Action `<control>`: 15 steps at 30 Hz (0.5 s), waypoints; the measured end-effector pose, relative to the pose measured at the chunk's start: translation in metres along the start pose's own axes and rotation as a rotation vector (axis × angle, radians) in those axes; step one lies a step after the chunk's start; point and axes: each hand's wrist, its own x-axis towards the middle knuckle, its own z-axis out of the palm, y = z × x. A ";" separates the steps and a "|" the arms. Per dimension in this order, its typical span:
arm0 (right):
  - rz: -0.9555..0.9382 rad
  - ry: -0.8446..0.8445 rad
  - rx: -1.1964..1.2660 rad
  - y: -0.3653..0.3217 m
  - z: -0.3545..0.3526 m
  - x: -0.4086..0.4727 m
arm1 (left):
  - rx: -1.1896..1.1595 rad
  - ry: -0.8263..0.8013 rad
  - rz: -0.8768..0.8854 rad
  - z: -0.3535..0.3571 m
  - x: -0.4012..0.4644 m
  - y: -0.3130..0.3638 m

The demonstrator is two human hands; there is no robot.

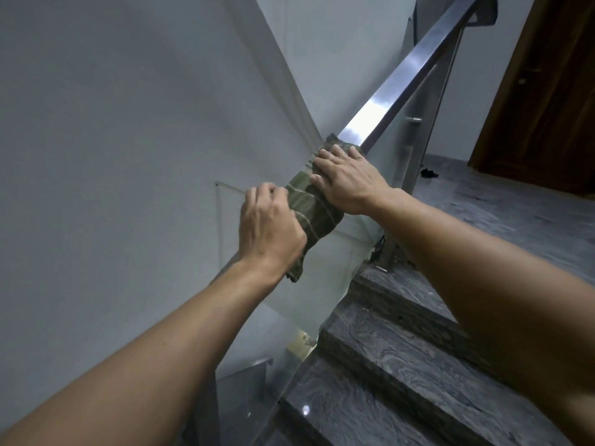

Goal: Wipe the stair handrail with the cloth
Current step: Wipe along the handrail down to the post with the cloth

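Note:
A square steel handrail (pixel 402 78) climbs from the middle of the view to the upper right. A green cloth with pale stripes (pixel 310 209) is wrapped over the rail at its lower visible part. My left hand (pixel 272 230) clutches the lower end of the cloth around the rail, fingers curled. Higher up the rail, my right hand (pixel 349 180) lies flat on the cloth, palm down and fingers spread, pressing it against the steel. The rail under the cloth and hands is hidden.
A glass panel (pixel 322 284) hangs below the rail, held by a steel post (pixel 412 149). Dark marbled stair steps (pixel 402 375) rise on the right to a landing with a brown wooden door (pixel 547 91). A grey wall (pixel 112 140) fills the left side.

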 end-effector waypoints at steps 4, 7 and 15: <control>-0.067 -0.079 -0.057 0.010 0.002 0.003 | -0.024 -0.315 0.069 0.022 -0.002 0.010; -0.123 -0.142 -0.062 0.019 -0.002 0.007 | 0.075 -0.374 0.053 0.035 -0.002 0.005; -0.230 -0.271 -0.111 0.029 -0.012 0.024 | 0.113 -0.333 0.034 0.040 0.000 -0.009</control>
